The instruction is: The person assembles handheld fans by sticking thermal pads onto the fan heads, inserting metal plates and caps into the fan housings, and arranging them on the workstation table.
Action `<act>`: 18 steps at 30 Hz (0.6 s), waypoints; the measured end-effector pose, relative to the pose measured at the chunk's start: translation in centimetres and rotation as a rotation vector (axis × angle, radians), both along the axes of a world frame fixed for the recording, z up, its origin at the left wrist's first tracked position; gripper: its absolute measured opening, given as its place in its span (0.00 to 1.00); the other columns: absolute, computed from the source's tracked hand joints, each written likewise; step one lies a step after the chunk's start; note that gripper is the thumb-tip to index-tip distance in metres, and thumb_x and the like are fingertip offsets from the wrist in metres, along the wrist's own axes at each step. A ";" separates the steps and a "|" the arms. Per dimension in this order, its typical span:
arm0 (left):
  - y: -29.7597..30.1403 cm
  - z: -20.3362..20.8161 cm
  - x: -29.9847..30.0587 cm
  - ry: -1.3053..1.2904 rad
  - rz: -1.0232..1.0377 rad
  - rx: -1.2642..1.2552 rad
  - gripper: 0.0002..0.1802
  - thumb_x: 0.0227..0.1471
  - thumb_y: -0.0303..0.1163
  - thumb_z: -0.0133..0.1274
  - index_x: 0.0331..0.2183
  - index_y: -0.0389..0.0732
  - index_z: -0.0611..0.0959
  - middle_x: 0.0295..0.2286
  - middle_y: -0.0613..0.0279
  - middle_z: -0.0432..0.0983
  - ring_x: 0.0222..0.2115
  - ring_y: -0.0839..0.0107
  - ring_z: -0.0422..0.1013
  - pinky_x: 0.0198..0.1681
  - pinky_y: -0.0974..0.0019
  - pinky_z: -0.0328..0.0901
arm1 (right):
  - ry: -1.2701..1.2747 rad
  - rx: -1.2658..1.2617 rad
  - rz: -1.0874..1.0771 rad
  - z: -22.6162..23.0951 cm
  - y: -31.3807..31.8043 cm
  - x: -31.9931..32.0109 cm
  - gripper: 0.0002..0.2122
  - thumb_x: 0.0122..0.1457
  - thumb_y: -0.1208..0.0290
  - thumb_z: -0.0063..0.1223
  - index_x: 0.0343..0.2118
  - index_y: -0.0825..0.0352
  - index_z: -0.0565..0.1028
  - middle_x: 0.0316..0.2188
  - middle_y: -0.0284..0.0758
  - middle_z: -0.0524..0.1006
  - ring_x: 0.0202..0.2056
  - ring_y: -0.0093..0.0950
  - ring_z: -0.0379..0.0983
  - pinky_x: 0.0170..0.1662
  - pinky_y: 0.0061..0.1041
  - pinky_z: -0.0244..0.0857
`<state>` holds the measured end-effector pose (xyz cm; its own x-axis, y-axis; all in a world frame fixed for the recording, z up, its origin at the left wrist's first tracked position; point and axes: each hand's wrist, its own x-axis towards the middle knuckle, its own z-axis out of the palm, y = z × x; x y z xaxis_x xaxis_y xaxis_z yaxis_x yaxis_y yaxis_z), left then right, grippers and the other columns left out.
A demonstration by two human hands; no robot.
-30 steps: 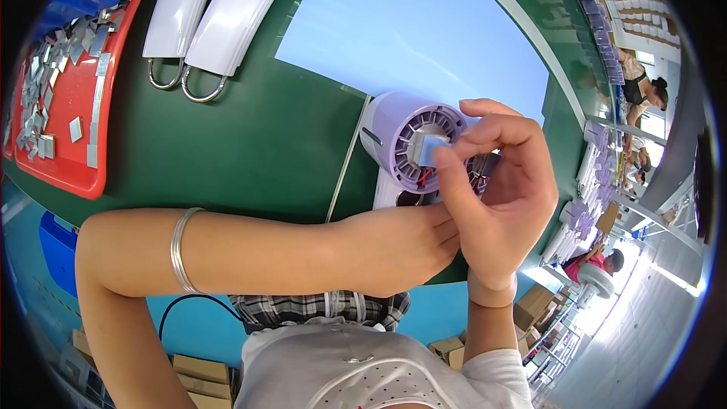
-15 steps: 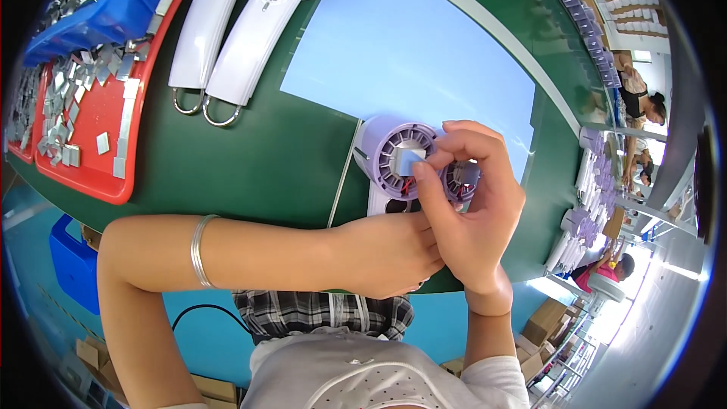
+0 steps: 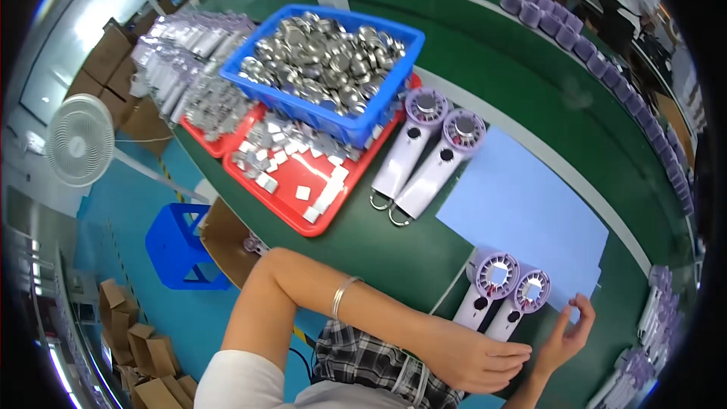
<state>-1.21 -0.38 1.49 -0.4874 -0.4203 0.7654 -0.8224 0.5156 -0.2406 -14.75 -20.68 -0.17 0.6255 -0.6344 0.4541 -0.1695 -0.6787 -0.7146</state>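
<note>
Two lilac-white handheld fans lie side by side, the left fan (image 3: 497,274) and the right fan (image 3: 531,291), each with a square bluish pad at the hub. Across the lower ends of their handles, nearer to me, comes my left hand (image 3: 477,356). Its fingers are bent and pressed together, and whatever lies under them is hidden. My right hand (image 3: 566,339) is raised to the right of the right fan, by the corner of a blue sheet (image 3: 530,197). Its thumb and forefinger stand apart, with no held thing that I can make out.
Two more fans (image 3: 424,174) lie farther left. Beside them, a red tray (image 3: 322,221) carries small square metal pieces, and a blue bin (image 3: 356,130) holds round metal parts. Lilac fan parts line the right side of the green table (image 3: 386,265). A blue stool (image 3: 178,250) stands on the floor.
My view has swung left, bringing the bin and tray fully into sight. My right hand has left the left fan's hub and drawn away to the right.
</note>
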 end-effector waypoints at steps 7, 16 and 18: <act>11.0 8.0 18.9 0.140 1.013 -0.026 0.16 0.41 0.23 0.58 0.37 0.39 0.83 0.39 0.51 0.78 0.39 0.52 0.76 0.41 0.53 0.71 | -0.127 0.303 -0.025 -0.8 1.2 -0.3 0.08 0.62 0.81 0.50 0.43 0.75 0.72 0.42 0.39 0.73 0.44 0.30 0.70 0.55 0.30 0.62; 19.2 7.1 29.5 0.363 1.630 0.356 0.08 0.43 0.29 0.60 0.29 0.37 0.82 0.32 0.46 0.74 0.37 0.45 0.73 0.40 0.47 0.69 | -0.085 0.002 0.086 2.3 2.2 -0.1 0.03 0.55 0.84 0.52 0.32 0.72 0.74 0.32 0.42 0.76 0.37 0.35 0.74 0.45 0.30 0.67; 21.8 7.1 29.6 0.332 1.678 0.345 0.05 0.42 0.26 0.59 0.26 0.36 0.82 0.31 0.46 0.75 0.35 0.44 0.73 0.39 0.47 0.69 | -0.098 0.030 0.126 2.0 2.7 0.7 0.04 0.52 0.83 0.58 0.31 0.70 0.76 0.31 0.42 0.77 0.36 0.40 0.76 0.41 0.34 0.70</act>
